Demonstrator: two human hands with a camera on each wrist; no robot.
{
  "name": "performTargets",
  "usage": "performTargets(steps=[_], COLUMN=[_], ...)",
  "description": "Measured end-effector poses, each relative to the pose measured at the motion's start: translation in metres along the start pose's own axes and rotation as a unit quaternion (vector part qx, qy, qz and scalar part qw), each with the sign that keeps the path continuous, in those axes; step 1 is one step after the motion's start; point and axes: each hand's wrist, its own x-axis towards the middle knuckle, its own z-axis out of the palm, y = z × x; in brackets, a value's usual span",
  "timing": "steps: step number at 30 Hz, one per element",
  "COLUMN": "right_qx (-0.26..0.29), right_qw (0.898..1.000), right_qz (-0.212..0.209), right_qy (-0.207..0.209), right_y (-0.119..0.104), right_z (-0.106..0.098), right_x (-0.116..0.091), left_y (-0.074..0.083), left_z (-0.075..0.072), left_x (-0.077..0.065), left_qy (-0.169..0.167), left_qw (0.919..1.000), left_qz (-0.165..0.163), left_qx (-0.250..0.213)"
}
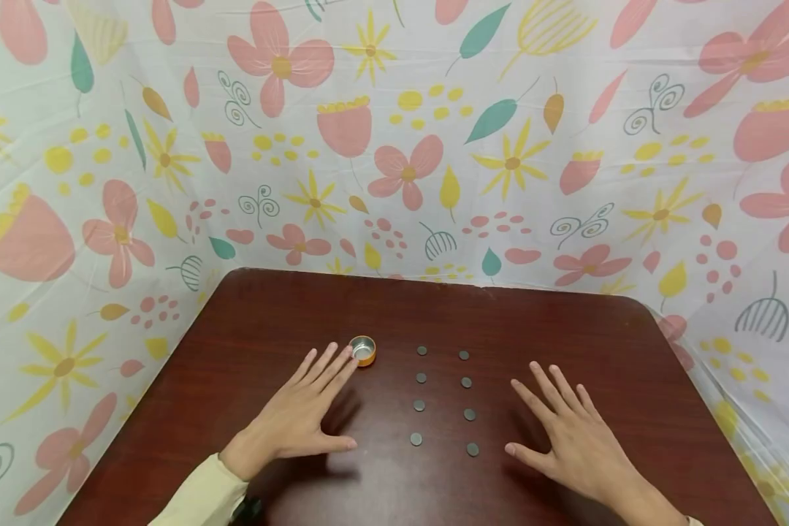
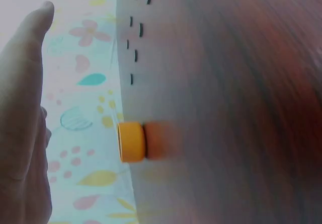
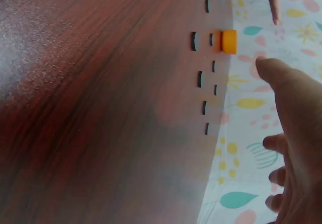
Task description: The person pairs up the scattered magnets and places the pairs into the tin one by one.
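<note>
My left hand (image 1: 305, 413) hovers over the table with fingers straight and spread, its fingertips overlapping the edge of a small orange round tin (image 1: 363, 351) in the head view. The tin stands upright, its silvery inside facing up. To its right, several small dark grey discs (image 1: 421, 378) lie flat in two columns running toward the near side. My right hand (image 1: 575, 442) is held to the right of the discs, fingers spread and holding nothing. The left wrist view shows the orange tin (image 2: 132, 142) apart from the hand, below the thumb.
The dark red-brown wooden table (image 1: 289, 307) has rounded far corners. A white cloth with printed flowers (image 1: 408, 175) hangs behind it and along both sides. Something black (image 1: 246, 509) shows at the left sleeve's cuff.
</note>
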Motion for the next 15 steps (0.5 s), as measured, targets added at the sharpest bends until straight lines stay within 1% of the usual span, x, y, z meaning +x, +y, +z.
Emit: performTargets(steps=[4,8,12,15], right_qx=[0.014,0.013,0.017,0.032], right_qw=[0.999,0.998,0.994,0.991], right_qz=[-0.028,-0.066,-0.106,-0.129], right_qy=[-0.012,-0.006,0.009,0.015], right_y=[-0.003,-0.005,-0.006,-0.008], right_z=[-0.002,0.0,0.008,0.017], right_x=[0.004,0.007,0.009,0.009], left_y=[0.007,0.014,0.02,0.025], left_z=[-0.003,-0.002,0.006,0.014], left_x=[0.008,0.016,0.024,0.029], left_qy=[-0.01,-0.005,-0.004,-0.019], left_qw=[0.9994,0.9971,0.9934,0.9912], left_qz=[0.034,0.074,0.112,0.129], left_qx=[0.003,0.015,0.024,0.026])
